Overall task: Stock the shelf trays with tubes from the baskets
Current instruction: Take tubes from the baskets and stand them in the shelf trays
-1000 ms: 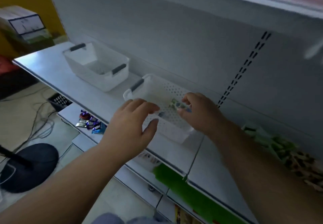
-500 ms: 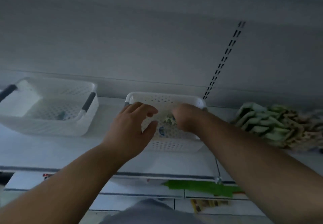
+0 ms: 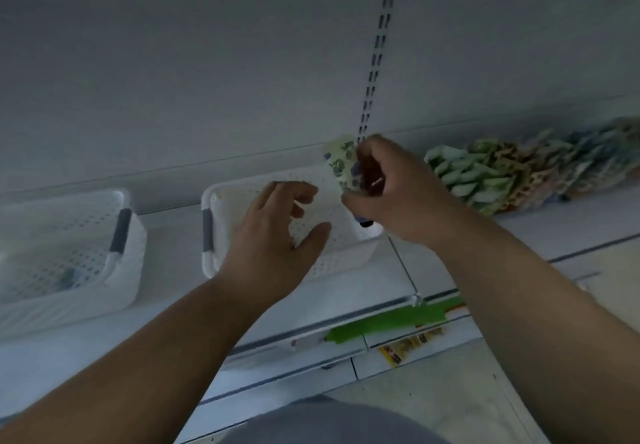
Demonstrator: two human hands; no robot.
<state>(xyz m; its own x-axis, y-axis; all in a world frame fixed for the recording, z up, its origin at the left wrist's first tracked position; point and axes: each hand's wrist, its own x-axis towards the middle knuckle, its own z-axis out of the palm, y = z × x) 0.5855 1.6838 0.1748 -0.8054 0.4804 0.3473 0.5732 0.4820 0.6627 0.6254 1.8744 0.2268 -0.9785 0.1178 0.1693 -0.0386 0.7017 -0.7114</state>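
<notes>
My right hand (image 3: 391, 190) grips a pale tube (image 3: 341, 163) with blue and green print, lifted above the right end of a white perforated basket (image 3: 221, 208) on the shelf. The tube's flat end points up and its dark cap end sits below my fist. My left hand (image 3: 277, 235) hovers over the middle of that basket, fingers loosely spread, holding nothing. The basket's floor shows bare where my hands do not cover it.
A second white basket (image 3: 76, 246) with grey handles stands to the left on the same shelf (image 3: 173, 305). A heap of green and patterned tubes (image 3: 512, 169) lies on the shelf to the right. Lower shelves carry a green strip (image 3: 388, 322) and small packets.
My right hand has lifted the tube up out of the basket and toward the right. My left hand stays over the basket. The camera has turned to face the shelf more squarely.
</notes>
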